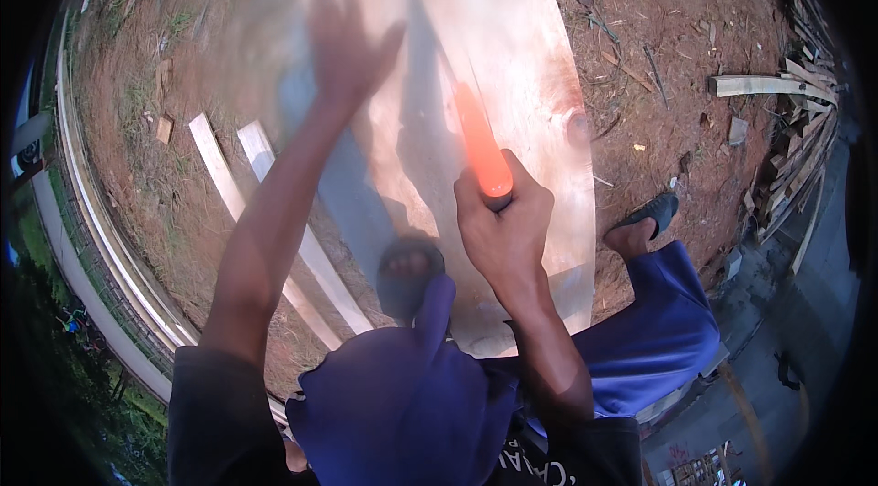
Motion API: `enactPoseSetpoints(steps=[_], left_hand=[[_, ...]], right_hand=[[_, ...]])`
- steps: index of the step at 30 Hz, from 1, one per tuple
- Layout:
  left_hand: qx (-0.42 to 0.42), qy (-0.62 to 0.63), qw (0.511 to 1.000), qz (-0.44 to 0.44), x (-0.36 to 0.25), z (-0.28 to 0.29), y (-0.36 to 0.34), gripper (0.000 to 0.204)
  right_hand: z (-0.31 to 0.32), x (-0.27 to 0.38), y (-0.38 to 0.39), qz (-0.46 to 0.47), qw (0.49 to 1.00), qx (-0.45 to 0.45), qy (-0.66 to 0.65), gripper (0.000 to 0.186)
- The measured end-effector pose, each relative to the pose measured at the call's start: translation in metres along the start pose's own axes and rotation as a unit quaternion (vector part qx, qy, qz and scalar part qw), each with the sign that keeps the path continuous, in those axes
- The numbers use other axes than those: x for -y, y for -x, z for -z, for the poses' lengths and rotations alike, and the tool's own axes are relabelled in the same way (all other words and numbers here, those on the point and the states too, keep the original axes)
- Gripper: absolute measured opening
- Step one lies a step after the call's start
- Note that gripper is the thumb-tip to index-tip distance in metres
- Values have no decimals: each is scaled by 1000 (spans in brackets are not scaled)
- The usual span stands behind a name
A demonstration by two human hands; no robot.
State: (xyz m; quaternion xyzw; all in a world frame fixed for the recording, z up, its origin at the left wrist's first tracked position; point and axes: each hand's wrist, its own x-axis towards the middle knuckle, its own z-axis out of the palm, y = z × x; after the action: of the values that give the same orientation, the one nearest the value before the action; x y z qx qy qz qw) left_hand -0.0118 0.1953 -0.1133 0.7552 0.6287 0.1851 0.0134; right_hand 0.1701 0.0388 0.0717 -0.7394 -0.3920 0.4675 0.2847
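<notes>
A wide, pale wooden board (530,38) runs away from me, a knot near its right edge. My left hand (352,52) lies flat on the board's left part, thumb and fingers spread, holding nothing. My right hand (508,221) is wrapped round the orange handle of what looks like a handsaw (477,134), over the middle of the board. Its thin blade points away from me and is faint in glare and blur, so the teeth cannot be made out. My sandalled foot (412,271) stands on the board's near part, between my arms.
Two narrow wooden strips (315,267) lie on the ground beneath my left forearm. My other foot (645,223) stands on the reddish dirt (668,56) right of the board. Stacked timber (796,148) lies at the far right, beside grey concrete (777,303).
</notes>
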Motion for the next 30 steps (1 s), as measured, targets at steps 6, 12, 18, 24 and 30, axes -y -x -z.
enactPoseSetpoints(steps=[6, 12, 18, 24, 30], left_hand=[[6, 1, 1000, 8, -6, 1, 3, 91], [-11, 26, 1000, -1, -8, -7, -12, 91], [6, -6, 1000, 14, 9, 4, 3, 91], [-4, 7, 1000, 10, -3, -3, 4, 91], [8, 17, 1000, -1, -11, -3, -11, 91]], right_hand=[[57, -28, 123, 96, 993, -33, 56, 7], [-26, 14, -90, 28, 998, -51, -18, 21], [11, -26, 25, -5, 998, -19, -57, 7], [54, -26, 107, 41, 997, -31, 57, 8], [-29, 6, -82, 38, 998, -42, 6, 19]])
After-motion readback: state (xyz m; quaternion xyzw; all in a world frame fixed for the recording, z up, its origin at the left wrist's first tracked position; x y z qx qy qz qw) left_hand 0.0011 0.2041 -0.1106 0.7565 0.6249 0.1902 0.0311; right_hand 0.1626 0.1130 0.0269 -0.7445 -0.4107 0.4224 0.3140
